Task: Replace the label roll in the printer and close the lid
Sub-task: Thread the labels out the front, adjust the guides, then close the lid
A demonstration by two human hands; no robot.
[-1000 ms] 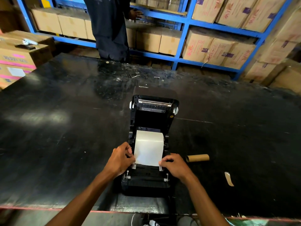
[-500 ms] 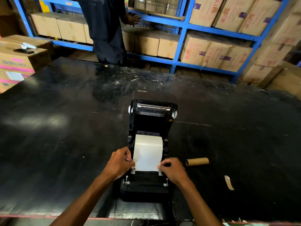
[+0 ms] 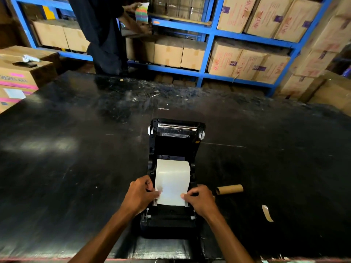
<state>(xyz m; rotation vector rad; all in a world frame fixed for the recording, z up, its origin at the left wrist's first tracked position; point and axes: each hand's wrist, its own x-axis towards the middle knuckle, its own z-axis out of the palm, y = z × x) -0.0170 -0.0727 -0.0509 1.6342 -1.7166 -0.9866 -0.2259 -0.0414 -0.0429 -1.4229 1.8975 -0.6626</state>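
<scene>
Both hands pinch the loose end of the label paper (image 3: 172, 184): left hand (image 3: 139, 196) w/ thumb and fingers closed on the left edge, right hand (image 3: 201, 199) likewise on the right edge, so the sheet stays flat and square, prob. to line it up w/ the guides at the front of the printer (image 3: 171, 221) before feeding it through. The new roll sits in the bay just behind the hands, paper running toward the person. The lid (image 3: 176, 137) stands open and tipped back, print bar facing up, so closing is not yet done. An empty cardboard core (image 3: 229, 189) lies on its side just right of the printer, apart from it, likely the old roll's leftover; a torn paper scrap (image 3: 266, 213) lies further right. All on a wide black table (image 3: 66, 168), scuffed and dusty, shiny in patches. Behind: blue shelving (image 3: 208, 48) stacked w/ cardboard boxes (image 3: 178, 56), more boxes at far left, and another person (image 3: 102, 35) standing at the shelves.
</scene>
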